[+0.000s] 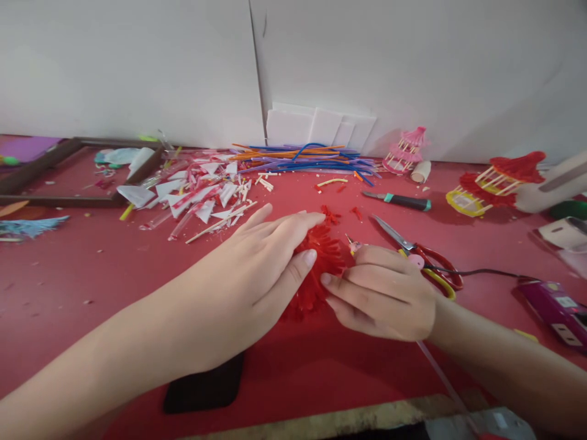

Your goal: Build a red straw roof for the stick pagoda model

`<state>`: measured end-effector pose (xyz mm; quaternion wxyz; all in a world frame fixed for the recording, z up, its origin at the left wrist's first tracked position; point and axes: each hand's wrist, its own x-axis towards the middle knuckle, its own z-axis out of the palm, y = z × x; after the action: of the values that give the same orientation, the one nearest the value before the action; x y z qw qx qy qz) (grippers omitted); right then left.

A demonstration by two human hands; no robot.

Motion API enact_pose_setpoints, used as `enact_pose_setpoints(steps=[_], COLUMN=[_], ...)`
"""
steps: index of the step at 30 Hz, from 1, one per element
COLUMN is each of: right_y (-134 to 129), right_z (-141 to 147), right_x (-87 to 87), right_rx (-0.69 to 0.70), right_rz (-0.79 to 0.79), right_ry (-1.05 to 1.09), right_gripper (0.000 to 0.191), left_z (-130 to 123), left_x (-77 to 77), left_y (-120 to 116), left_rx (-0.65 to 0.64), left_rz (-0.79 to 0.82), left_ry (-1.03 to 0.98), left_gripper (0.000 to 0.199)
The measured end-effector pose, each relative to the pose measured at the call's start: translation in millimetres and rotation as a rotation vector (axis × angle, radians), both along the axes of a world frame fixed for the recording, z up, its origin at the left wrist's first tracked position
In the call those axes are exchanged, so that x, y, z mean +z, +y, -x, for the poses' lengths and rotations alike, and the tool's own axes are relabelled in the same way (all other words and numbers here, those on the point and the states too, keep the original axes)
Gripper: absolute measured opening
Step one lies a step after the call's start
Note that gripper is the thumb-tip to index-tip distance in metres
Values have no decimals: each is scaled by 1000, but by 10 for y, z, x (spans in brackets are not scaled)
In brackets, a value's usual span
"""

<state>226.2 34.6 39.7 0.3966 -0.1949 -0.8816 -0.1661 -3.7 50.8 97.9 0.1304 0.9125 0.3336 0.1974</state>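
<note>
A red fringed piece (323, 253), its many thin strips spread outward, lies low over the table between my hands. My left hand (257, 269) is curved over its left side, thumb and fingers closed about it. My right hand (385, 290) is curled at its right edge, its fingertips close to the fringe. From that hand a small pink tool with a thin dark tip (352, 243) sticks out, and a black cord (486, 271) runs off behind; the palm hides most of the tool. Small red scraps (331, 214) lie just beyond the piece.
Scissors (389, 232) and a cutter knife (398, 200) lie to the right, before red-and-yellow (499, 183) and pink (406, 151) stick models. Paper scraps (202, 189) and coloured pipe cleaners (302, 157) line the back. A purple socket block (557, 311) sits right; a black phone-like slab (204, 388) lies in front.
</note>
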Motion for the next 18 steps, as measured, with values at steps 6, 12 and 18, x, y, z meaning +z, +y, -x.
enact_pose_setpoints(steps=[6, 12, 18], right_y=[-17, -67, -109], right_z=[-21, -192, -671], right_x=[16, 49, -105], right_rx=[16, -45, -380], right_rz=[33, 172, 406], right_ry=[19, 125, 33], right_gripper=[18, 27, 27], left_z=[57, 153, 100], left_x=[-9, 33, 99], left_y=[-9, 85, 122], left_rx=[58, 215, 217], left_rz=[95, 150, 86], left_ry=[-62, -134, -219], left_gripper=[37, 45, 22])
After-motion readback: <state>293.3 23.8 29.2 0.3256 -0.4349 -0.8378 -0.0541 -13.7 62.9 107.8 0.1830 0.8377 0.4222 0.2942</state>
